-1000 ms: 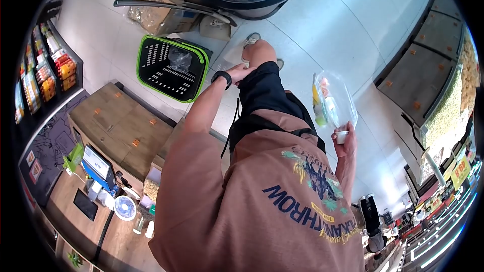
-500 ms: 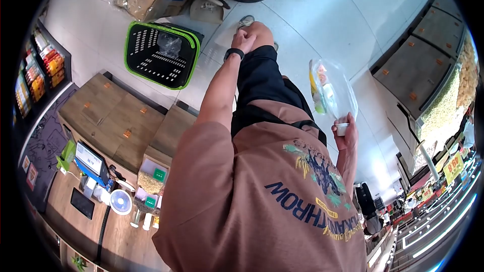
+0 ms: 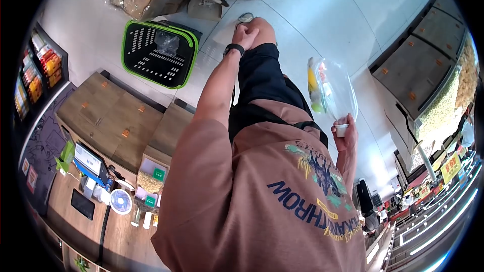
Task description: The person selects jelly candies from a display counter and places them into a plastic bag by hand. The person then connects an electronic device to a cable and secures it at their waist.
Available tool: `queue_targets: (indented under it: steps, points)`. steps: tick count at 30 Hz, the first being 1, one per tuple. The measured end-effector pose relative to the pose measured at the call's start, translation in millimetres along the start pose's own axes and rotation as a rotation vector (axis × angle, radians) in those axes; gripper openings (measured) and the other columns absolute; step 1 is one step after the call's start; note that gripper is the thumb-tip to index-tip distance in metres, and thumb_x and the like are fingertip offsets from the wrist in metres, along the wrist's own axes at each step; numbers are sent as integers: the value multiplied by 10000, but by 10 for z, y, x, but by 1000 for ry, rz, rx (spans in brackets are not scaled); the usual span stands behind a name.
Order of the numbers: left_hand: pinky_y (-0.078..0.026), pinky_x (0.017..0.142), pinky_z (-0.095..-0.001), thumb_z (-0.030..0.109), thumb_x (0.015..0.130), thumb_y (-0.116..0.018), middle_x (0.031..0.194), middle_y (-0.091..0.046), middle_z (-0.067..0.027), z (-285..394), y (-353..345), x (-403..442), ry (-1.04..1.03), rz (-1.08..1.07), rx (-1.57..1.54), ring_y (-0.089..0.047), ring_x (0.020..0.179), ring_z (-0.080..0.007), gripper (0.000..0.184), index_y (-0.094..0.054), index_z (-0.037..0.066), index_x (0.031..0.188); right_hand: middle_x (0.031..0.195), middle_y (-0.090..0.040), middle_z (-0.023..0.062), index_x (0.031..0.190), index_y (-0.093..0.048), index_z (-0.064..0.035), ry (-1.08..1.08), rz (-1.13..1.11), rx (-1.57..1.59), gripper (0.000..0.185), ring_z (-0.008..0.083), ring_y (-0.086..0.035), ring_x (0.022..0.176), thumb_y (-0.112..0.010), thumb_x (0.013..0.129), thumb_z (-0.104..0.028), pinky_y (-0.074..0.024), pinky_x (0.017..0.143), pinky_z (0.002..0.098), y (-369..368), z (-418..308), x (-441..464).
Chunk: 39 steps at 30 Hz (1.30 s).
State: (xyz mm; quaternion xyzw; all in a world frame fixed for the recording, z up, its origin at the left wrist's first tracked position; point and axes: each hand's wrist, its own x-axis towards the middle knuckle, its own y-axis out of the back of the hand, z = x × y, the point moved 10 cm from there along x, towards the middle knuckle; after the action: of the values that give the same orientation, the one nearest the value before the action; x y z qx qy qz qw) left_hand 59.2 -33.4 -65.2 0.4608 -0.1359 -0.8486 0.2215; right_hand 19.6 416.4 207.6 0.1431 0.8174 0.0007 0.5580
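My left hand (image 3: 246,38), with a black band on its wrist, rests against my bare raised knee (image 3: 263,29). Its fingers are curled and nothing shows in them. At the right, my right hand (image 3: 346,133) is closed around the gathered top of a clear plastic bag (image 3: 344,90). A small white object (image 3: 341,130), whose kind I cannot make out, is also in that hand. Yellow, green and white packaged items (image 3: 315,85) show along the bag's left side.
A black shopping basket (image 3: 160,55) with a green rim stands on the floor at upper left, crumpled clear plastic inside. Wooden cabinets (image 3: 108,116) and a counter with a screen (image 3: 88,158) and small fan (image 3: 120,201) lie left. Grain bins (image 3: 431,116) line the right.
The view has shifted slightly, and the basket and cabinets sit a little further left. Both hands keep nearly the same places; the bag hangs with a slight sway.
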Motion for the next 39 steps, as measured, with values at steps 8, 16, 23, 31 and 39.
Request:
queue_targets:
  steps: [8, 16, 23, 31, 39]
  points:
    - [-475, 870, -385, 568, 818, -588, 1007, -661, -207, 39, 101, -194, -25, -244, 51, -620, 1000, -334, 582, -631, -3, 925, 686, -467, 34, 825, -454, -107, 2, -18, -36, 236, 203, -568, 645, -514, 981, -274, -470, 511, 310, -192, -99, 0]
    - [-476, 899, -383, 422, 790, -697, 1103, -641, -174, -301, -92, 433, 77, 60, -248, -604, 1040, -306, 521, -593, 5, 1083, 689, -464, 41, 854, -457, -90, 10, -9, -66, 225, 209, -568, 648, -511, 982, -267, -469, 512, 319, -278, -173, -22]
    - [-456, 796, -314, 372, 869, -597, 945, -620, -99, -344, -126, -119, 29, -279, -382, -583, 897, -201, 374, -573, 30, 1018, 692, -474, 42, 845, -458, -90, -12, -20, -59, 236, 208, -564, 642, -503, 985, -274, -461, 512, 317, -461, -174, 9]
    - [-475, 881, -366, 426, 841, -612, 1057, -664, -181, -477, -133, 451, -22, 100, -351, -623, 1007, -303, 501, -611, 1, 1106, 721, -490, 59, 881, -458, -82, 2, -21, -90, 228, 209, -570, 645, -511, 978, -281, -467, 512, 323, -446, -209, 10]
    - [-470, 818, -362, 304, 816, -586, 910, -650, -112, -552, -107, 426, -12, 120, -385, -619, 910, -259, 315, -605, 28, 968, 771, -511, 90, 1005, -450, -46, 4, -37, -80, 265, 218, -576, 646, -514, 974, -301, -471, 503, 329, -423, -174, 38]
